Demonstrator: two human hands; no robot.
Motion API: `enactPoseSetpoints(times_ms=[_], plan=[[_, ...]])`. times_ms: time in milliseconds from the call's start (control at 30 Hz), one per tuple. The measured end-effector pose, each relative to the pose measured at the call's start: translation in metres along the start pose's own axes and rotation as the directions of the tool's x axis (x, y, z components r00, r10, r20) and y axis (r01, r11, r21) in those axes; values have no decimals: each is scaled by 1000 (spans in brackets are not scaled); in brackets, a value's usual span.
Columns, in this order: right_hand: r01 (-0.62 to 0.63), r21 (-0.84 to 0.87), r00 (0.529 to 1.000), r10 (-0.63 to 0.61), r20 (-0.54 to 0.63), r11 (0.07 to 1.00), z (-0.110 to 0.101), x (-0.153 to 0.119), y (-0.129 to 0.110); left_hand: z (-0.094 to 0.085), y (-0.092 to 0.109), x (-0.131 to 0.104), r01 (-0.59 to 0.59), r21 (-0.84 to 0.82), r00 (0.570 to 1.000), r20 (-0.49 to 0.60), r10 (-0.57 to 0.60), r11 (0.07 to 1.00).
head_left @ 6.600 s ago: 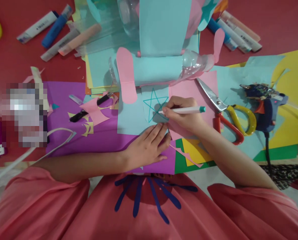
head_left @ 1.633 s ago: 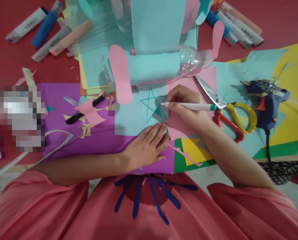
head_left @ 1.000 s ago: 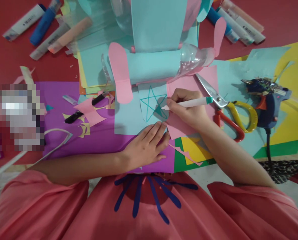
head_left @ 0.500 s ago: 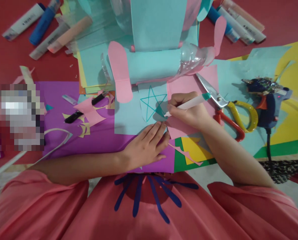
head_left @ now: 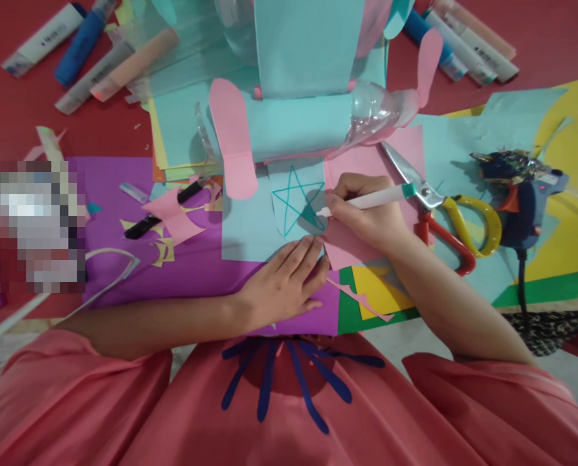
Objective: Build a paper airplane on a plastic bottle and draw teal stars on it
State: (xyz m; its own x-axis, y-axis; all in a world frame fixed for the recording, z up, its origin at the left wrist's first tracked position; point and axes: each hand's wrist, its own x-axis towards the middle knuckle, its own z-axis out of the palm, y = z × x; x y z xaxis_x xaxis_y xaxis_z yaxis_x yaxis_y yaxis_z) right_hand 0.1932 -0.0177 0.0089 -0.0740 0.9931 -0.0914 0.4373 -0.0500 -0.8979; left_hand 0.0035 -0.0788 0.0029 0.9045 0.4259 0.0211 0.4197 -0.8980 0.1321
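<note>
A white marker (head_left: 383, 197) with a green end is pinched in my right hand (head_left: 366, 210), its tip over the right edge of a green star outline (head_left: 292, 197). The star is drawn on light blue paper (head_left: 244, 236), and its lower right point is filled in green. My left hand (head_left: 286, 281) lies flat with fingers apart, fingertips on the lower edge of that paper. Just above the star lies a bottle wrapped in light blue paper (head_left: 298, 126) with pink paper pieces attached.
Scissors (head_left: 429, 197) with red and yellow handles and a blue glue gun (head_left: 524, 207) lie at the right. Markers (head_left: 138, 61) sit at the upper left, more (head_left: 477, 48) at the upper right. Paper scraps (head_left: 177, 217) lie on purple paper (head_left: 114, 194).
The marker in my right hand has shifted slightly up and lies flatter, with its tip a little higher. My left hand stays in place.
</note>
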Motion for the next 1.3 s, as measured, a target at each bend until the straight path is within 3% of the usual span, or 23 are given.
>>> enactPoseSetpoints(times_ms=[400, 600, 733, 933, 1300], plan=[[-31, 5, 991, 30, 132, 1000, -4, -1, 0, 1, 1, 1, 4, -21, 999, 48, -3, 1000], [-7, 97, 997, 0, 71, 995, -3, -1, 1, 0, 0, 0, 3, -13, 1000, 15, -3, 1000], [2, 112, 996, -12, 90, 994, -1, -1, 0, -1, 0, 0, 5, -25, 1000, 12, -5, 1000], [-25, 75, 992, 15, 125, 997, -3, -2, 1, 0, 0, 0, 8, -61, 999, 46, -5, 998], [3, 25, 1000, -3, 23, 1000, -2, 0, 1, 0, 0, 1, 8, -48, 999, 47, -6, 999]])
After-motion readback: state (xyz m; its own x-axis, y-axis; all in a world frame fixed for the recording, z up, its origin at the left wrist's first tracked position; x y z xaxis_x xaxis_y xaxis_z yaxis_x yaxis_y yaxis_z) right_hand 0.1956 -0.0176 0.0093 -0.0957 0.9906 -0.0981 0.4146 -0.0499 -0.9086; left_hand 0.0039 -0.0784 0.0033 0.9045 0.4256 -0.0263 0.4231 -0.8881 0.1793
